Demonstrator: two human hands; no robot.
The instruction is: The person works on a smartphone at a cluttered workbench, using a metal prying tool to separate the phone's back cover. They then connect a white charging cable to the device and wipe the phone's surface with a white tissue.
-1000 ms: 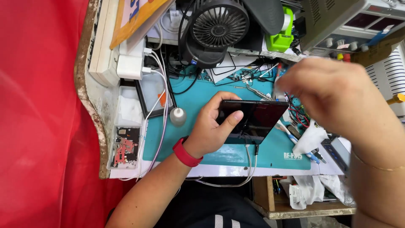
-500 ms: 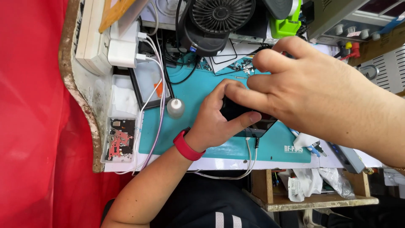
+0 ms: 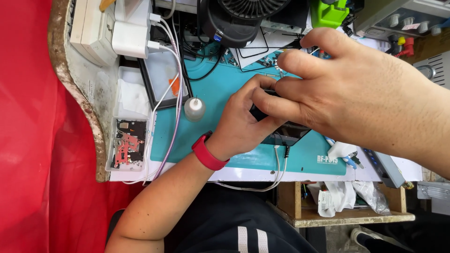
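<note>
Phone — a dark, flat slab with a glossy face — lies over a teal mat on the worktop, mostly hidden under both hands. Left hand, with a red band at the wrist, curls around the phone's near edge, thumb and fingers gripping it. Right hand comes in from the right and fills much of the view — its fingers are bent and pinched down onto the phone's upper part, touching the left fingers. Just left of the hands stands a small white bottle, beside a pink and white cable. A clear tray of small red parts sits at the worktop's left edge. A black fan stands at the back.
</note>
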